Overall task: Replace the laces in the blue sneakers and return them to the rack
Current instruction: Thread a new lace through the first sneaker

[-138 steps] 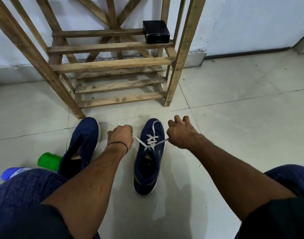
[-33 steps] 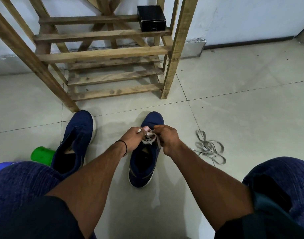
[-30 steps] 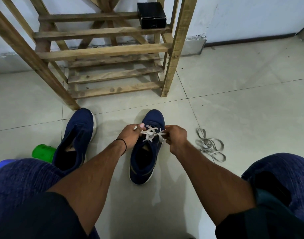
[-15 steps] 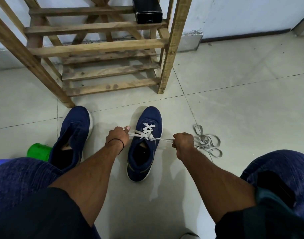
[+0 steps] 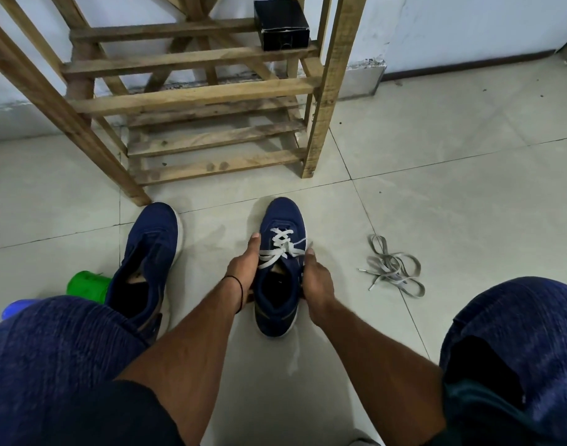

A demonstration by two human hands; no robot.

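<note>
While left hand [image 5: 243, 268] and right hand [image 5: 316, 281] are gripping laced sneaker [image 5: 283, 215] by sides, guessing light, squishy upper, stiff sole; sole edges looking safest hold.

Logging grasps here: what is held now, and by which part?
The laced sneaker, held at mid-length: left hand grips its left side, right hand its right side.
</note>
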